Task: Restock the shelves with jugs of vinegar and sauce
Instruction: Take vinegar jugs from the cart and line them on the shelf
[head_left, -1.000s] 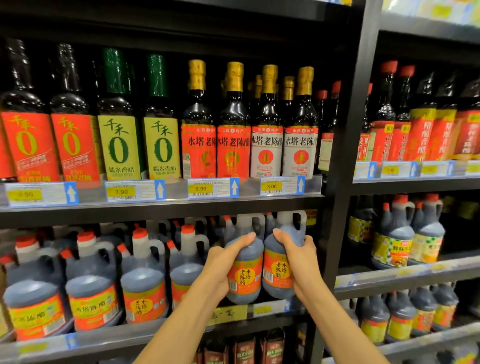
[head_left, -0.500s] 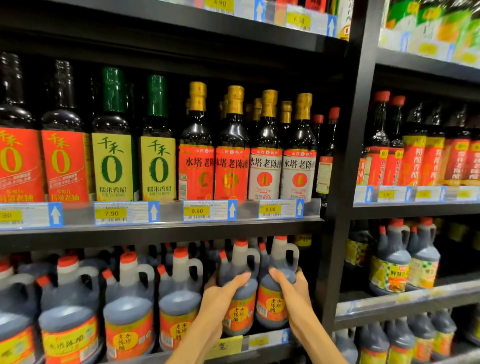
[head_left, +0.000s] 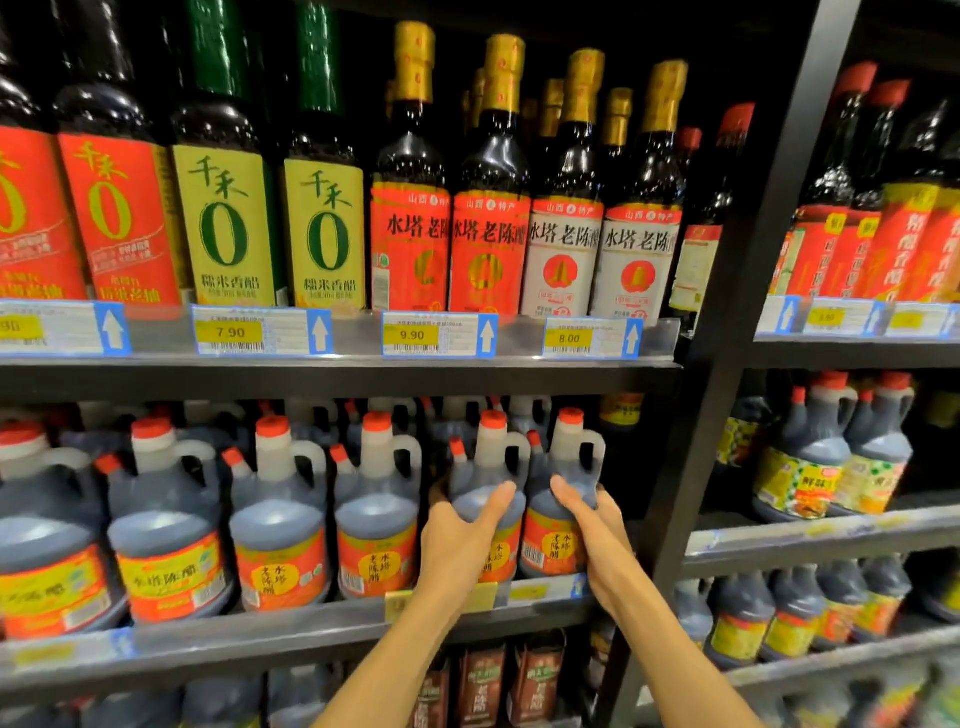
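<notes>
Left hand (head_left: 460, 540) grips one jug (head_left: 488, 499); right hand (head_left: 597, 535) its neighbour (head_left: 563, 519).

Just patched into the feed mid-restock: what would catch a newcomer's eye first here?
Two bare hands at the middle shelf: the left hand grips one dark vinegar jug, the right hand grips its neighbour jug at the row's right end. Above them stands a row of tall bottles with red, yellow and white labels, over yellow price tags.
</notes>
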